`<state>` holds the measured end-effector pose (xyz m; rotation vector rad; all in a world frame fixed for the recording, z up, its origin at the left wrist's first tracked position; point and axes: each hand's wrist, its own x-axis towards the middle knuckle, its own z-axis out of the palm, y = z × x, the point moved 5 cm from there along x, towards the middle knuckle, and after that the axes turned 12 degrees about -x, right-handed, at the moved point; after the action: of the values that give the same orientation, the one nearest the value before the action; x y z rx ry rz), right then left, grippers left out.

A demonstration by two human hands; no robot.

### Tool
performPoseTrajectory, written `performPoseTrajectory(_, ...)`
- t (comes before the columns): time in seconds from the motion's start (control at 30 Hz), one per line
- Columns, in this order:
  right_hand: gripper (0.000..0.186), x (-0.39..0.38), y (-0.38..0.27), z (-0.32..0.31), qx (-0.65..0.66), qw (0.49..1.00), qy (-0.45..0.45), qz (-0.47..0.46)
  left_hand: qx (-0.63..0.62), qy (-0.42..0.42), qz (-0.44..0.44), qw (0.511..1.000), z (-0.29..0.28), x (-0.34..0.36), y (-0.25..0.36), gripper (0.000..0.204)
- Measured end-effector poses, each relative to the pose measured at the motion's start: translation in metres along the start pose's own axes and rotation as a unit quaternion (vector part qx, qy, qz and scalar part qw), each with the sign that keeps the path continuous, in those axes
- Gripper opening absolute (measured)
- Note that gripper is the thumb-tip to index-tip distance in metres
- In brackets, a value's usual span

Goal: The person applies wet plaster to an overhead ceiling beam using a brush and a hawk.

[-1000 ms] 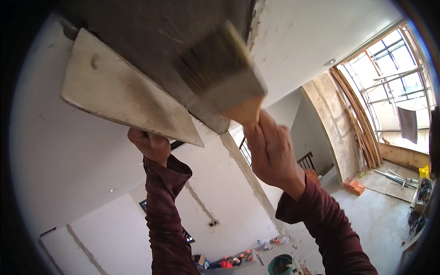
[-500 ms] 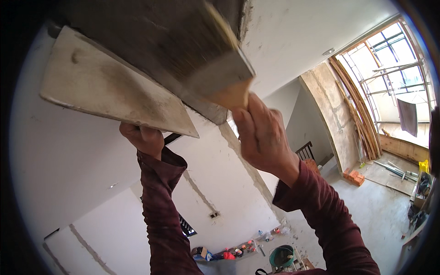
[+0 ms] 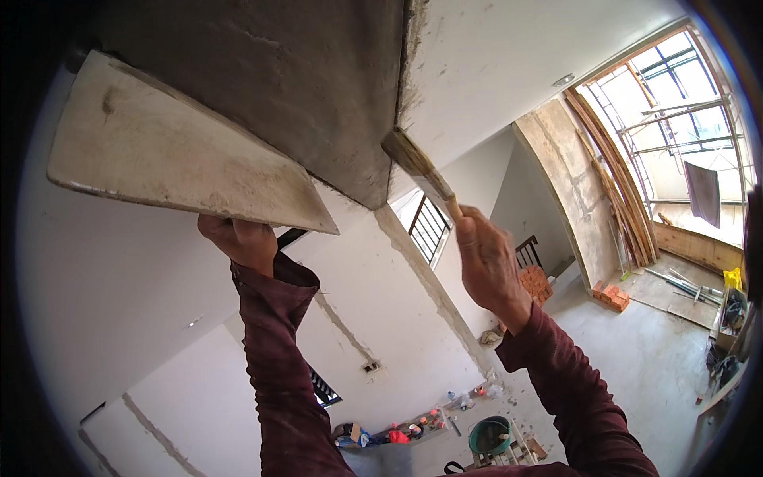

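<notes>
Overhead, dark wet plaster covers the underside of a beam. My left hand is raised, fingers closed under a pale plasterer's hawk, a flat stained board tilted below the plaster; its grip is hidden by my fingers. In my right hand is a wide flat paintbrush, pinched by its handle and seen edge-on. Its bristles meet the edge of the dark plaster beside the pale ceiling; whether they press on it I cannot tell.
Below, a green bucket stands among boards, near bottles and bags along the wall. Orange bricks lie on the floor at right, near leaning timber and metal pipes. Scaffolding shows through the large opening.
The brush has swung down and right from the middle of the plaster to its right edge, turning from broad face to edge-on. The hawk has shifted slightly left.
</notes>
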<state>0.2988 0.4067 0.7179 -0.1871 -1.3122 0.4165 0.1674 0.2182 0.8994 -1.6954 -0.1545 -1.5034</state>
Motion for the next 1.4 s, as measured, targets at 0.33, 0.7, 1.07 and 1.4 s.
performPoseTrajectory(0.33,0.013,0.053,-0.121,-0.002,0.125,0.953,0.114,-0.250,-0.060,-0.049,-0.016,0.997,-0.002,0.003,-0.010,0.030)
performPoseTrajectory(0.7,0.018,0.042,-0.029,0.044,-0.007,0.995,-0.038,-0.087,0.036,-0.046,0.021,0.998,0.010,0.004,0.003,0.028)
performPoseTrajectory(1.07,0.026,0.079,-0.093,0.042,0.087,0.977,0.030,-0.193,-0.003,-0.043,0.000,0.999,0.006,0.004,0.002,0.025)
performPoseTrajectory(1.4,0.020,0.045,-0.073,0.021,0.133,0.971,0.058,-0.191,0.168,-0.081,0.083,0.979,-0.010,0.000,-0.002,0.031)
